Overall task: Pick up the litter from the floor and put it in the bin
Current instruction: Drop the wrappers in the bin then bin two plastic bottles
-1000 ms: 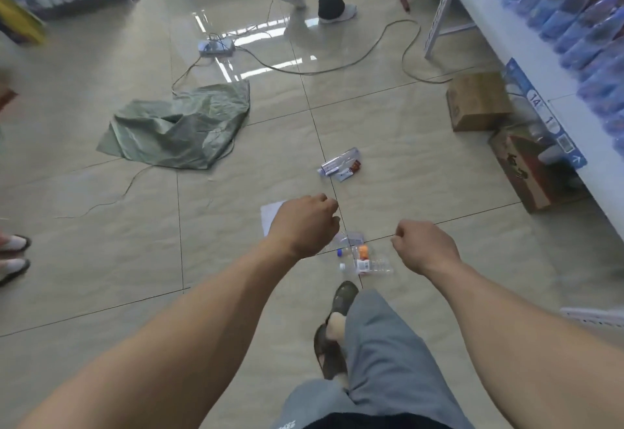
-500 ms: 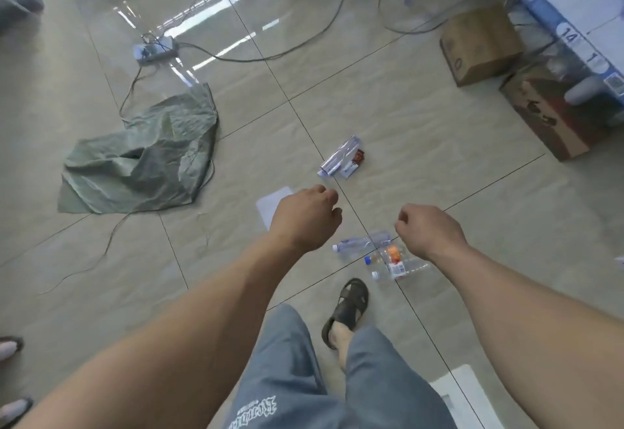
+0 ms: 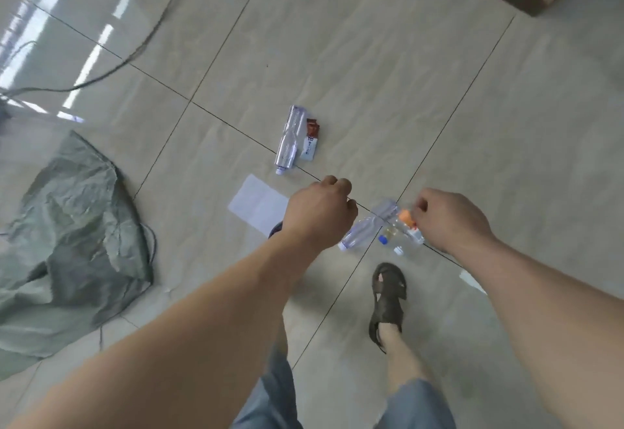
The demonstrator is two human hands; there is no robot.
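While you lean over the floor point(image 3: 337, 57), your left hand point(image 3: 319, 212) and right hand point(image 3: 450, 219) hang curled into loose fists, gripping nothing. Two clear bottles point(image 3: 366, 229) lie between them on the tiles; another bottle point(image 3: 289, 140) and a wrapper point(image 3: 311, 140) lie beyond.

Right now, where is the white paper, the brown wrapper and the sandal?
white paper point(image 3: 254, 205), head view, middle of the sheet.
brown wrapper point(image 3: 312, 140), head view, middle of the packet.
sandal point(image 3: 387, 297), head view, top straps.
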